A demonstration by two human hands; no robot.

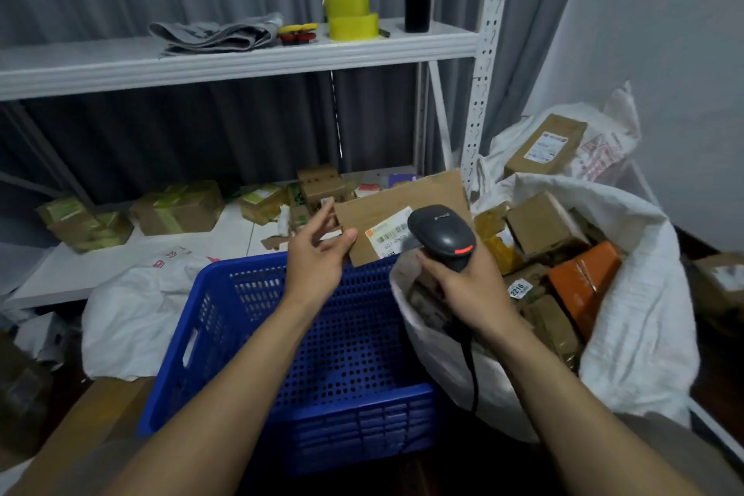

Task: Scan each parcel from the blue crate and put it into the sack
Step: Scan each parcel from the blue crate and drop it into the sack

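1. The flat brown cardboard parcel point(402, 205) carries a white label point(388, 234) with an orange corner, a barcode and blurred digits beginning "507".
2. The left hand point(318, 254) pinches the parcel's lower left edge, holding it above the blue crate point(322, 334).
3. The right hand point(463, 286) is wrapped around the black scanner point(443, 234), aimed at the label.
4. In the white sack point(628, 294), a tag point(517, 288) reads "2216".
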